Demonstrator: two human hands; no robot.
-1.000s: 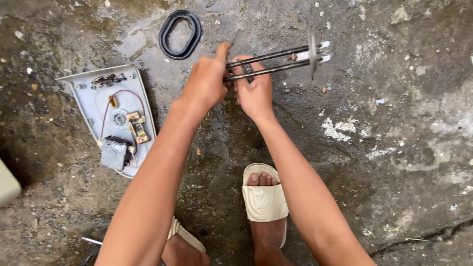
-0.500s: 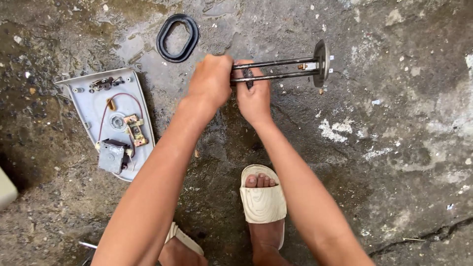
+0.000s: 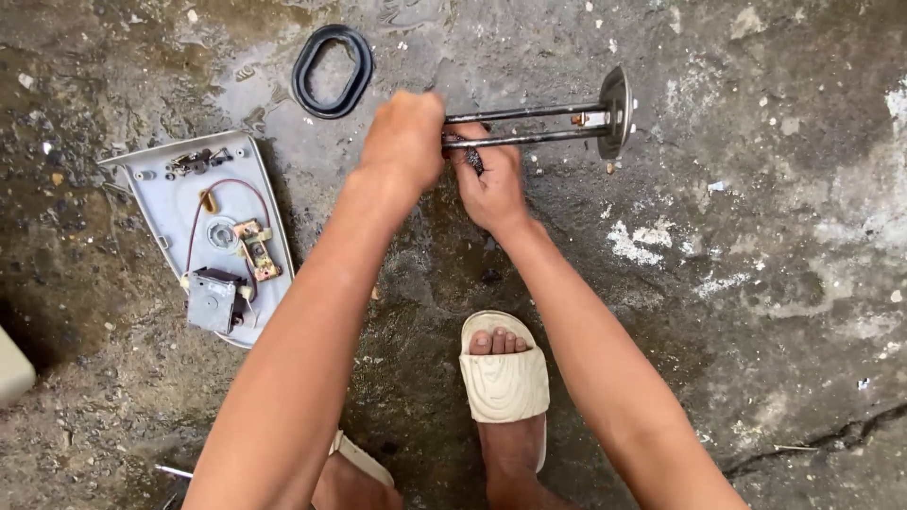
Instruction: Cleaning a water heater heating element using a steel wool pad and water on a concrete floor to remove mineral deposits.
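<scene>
Your left hand [image 3: 404,142] is closed in a fist around the near end of the heating element [image 3: 539,125], whose two metal rods run off to the right to a round flange. Your right hand [image 3: 489,184] sits just below the rods, fingers curled shut on a small dark part pressed against them. The element hangs above the concrete floor [image 3: 756,283]. A black oval gasket [image 3: 331,71] lies near your left hand; a grey cover plate with wiring [image 3: 213,236] lies further left.

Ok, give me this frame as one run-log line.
left hand: gripping rod end of heating element | right hand: pinching small dark piece under rods | nearby: black oval gasket, grey cover plate | floor: wet concrete
</scene>
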